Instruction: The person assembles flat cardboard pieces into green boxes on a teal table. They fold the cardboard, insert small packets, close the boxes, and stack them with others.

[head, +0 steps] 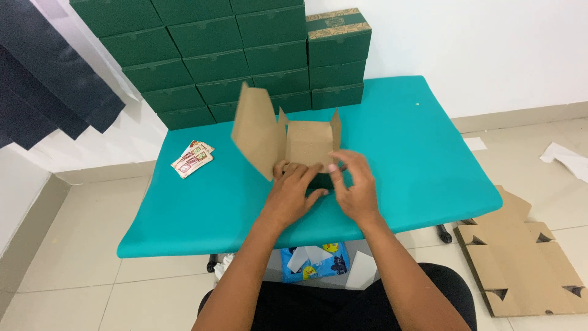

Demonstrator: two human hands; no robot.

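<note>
Near the tabletop's (429, 159) left edge lie small printed packets (192, 158). At its middle stands a half-folded cardboard box (288, 140), flaps up. The left hand (291, 193) presses fingers on its near flap; the right hand (355, 184) pinches that edge. Green boxes (233, 55) are stacked along the far edge.

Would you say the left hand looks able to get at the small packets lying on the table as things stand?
Probably yes: the left hand rests on the half-folded cardboard box, and bare teal table lies between it and the packets, with nothing in the way.
</note>
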